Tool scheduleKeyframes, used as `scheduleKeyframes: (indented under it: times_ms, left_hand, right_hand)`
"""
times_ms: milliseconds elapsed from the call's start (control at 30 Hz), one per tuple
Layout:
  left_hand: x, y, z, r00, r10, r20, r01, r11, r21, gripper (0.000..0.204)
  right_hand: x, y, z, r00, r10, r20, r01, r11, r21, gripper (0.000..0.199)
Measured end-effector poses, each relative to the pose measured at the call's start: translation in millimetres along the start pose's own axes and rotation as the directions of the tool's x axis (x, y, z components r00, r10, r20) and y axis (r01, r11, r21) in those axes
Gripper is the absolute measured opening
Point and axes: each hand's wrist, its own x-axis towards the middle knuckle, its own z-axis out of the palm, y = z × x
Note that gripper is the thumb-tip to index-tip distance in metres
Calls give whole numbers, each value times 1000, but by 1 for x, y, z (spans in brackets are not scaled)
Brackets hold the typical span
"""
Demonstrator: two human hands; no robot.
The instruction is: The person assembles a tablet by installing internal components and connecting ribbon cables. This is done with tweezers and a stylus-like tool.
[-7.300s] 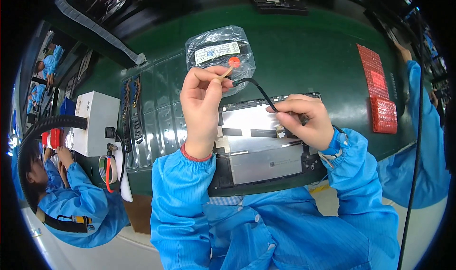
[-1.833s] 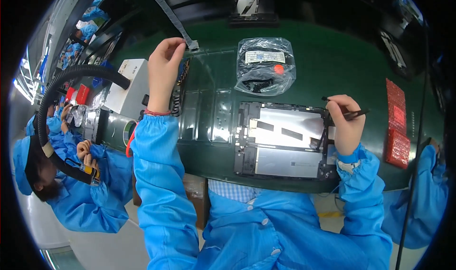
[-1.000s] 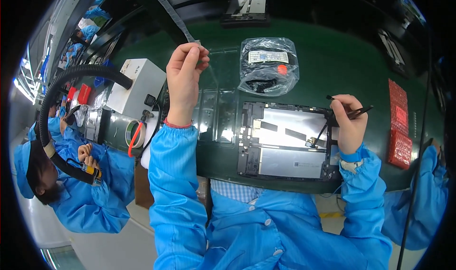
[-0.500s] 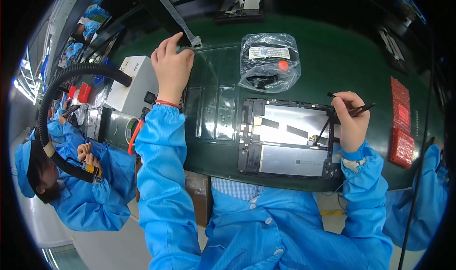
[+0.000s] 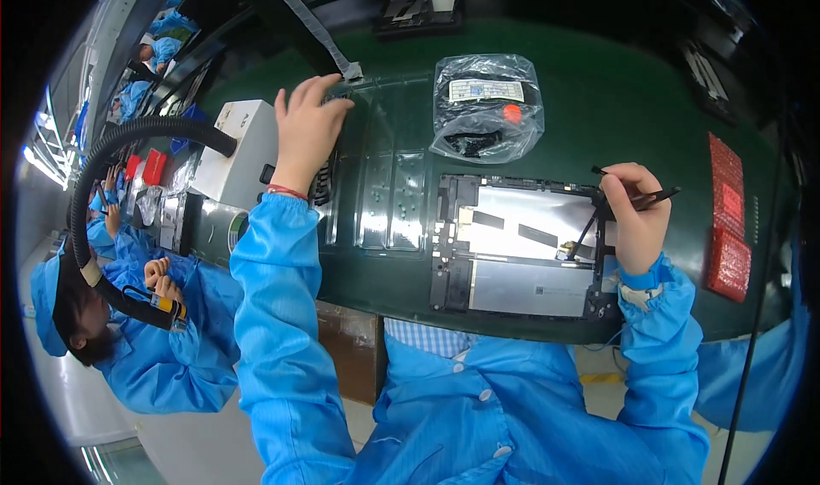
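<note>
My left hand (image 5: 306, 135) is over the left side of a clear plastic tray (image 5: 389, 203), its fingers apart and nothing visible in them. Dark strips lie beside and partly beneath this hand. My right hand (image 5: 639, 220) is closed around a slim black tool (image 5: 658, 197) that looks like tweezers. A small dark tip juts out past the thumb and index finger; I cannot tell whether it belongs to the tool. This hand hovers at the right end of an opened tablet-like device (image 5: 530, 290), with silver panels and a black frame. A thin black cable (image 5: 586, 229) slants across its panel.
A clear bag (image 5: 487, 131) with dark contents, a white label and an orange dot lies beyond the device. Red bubble-wrap packets (image 5: 728, 263) lie at right. At left stand a white box (image 5: 235, 148) with a black hose (image 5: 111, 135) and a seated co-worker (image 5: 162, 331).
My left hand has shifted slightly left, and its fingers have turned to the right. My right hand keeps its hold on the black tool with little movement. The view has moved slightly.
</note>
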Motion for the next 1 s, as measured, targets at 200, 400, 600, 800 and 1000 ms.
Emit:
scheduleKeyframes:
  times_ms: [200,400,600,800,1000]
  left_hand:
    - [27,23,-20,936,-334,-111,196,757,-624,13]
    - [57,133,-56,995,-48,-89,-53,500,-864,18]
    - [42,187,-25,995,94,-22,-59,418,-906,21]
    - [28,190,-20,990,39,139,124,261,-957,34]
    - [23,188,-16,986,12,163,156,233,-960,34]
  right_hand:
    - [0,-3,-1,1000,-21,-9,21,1000,2,7]
    - [18,-30,-17,944,-315,-99,286,930,-229,8]
    - [21,-24,3,851,-379,363,523,552,-649,20]
    - [13,-3,15,748,-371,550,663,366,-653,22]
    - [10,-6,21,691,-322,648,719,210,-662,23]
